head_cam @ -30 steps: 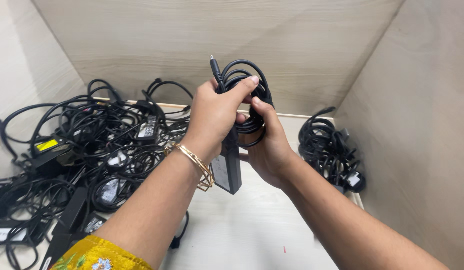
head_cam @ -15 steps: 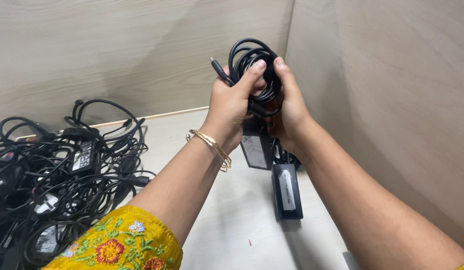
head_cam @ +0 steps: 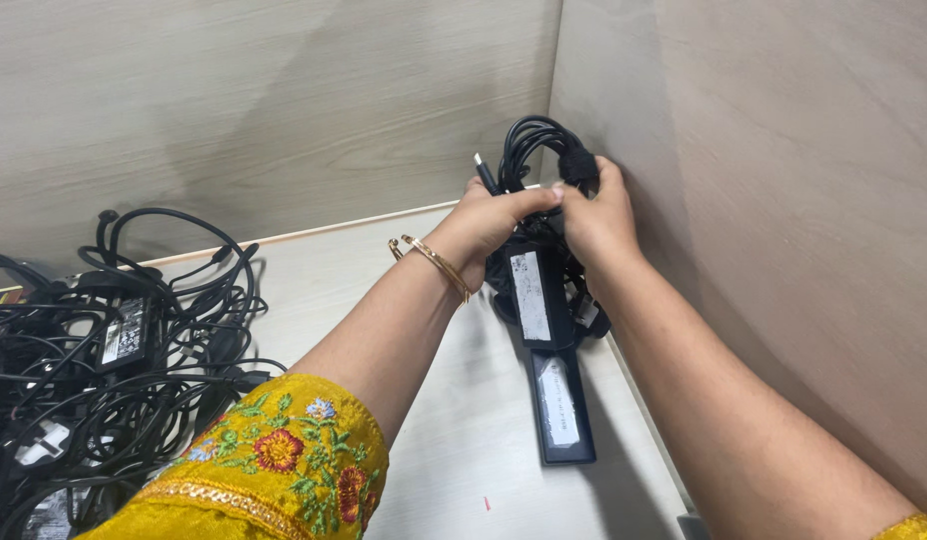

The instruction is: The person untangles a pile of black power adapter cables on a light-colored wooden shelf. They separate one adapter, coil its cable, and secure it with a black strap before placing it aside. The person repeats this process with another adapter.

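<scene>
A black power adapter [head_cam: 529, 292] with a pale rectangular label along its upper face is held in the far right corner of the surface, its coiled black cable [head_cam: 540, 150] bunched above it. The coil is gripped from both sides: the left hand [head_cam: 489, 222] is closed on it with the thumb laid across the front, and the right hand [head_cam: 600, 212] is curled around its right side, close against the side wall. A thin plug tip is seen sticking up from the bundle beside the left fingers. A gold bangle [head_cam: 436, 262] is worn on the left wrist, and a yellow embroidered sleeve [head_cam: 274, 470] with red and green flowers is seen at the lower edge. Just below the held adapter, a second black adapter [head_cam: 562, 405] is laid flat on the pale tabletop [head_cam: 464, 440], also marked by a white rectangular label. At the left, a tangled heap of black cables and adapters [head_cam: 104, 360] is spread out, several bearing small white or grey labels. The space is enclosed by light wood-grain panels [head_cam: 284, 100] at the back and right.
</scene>
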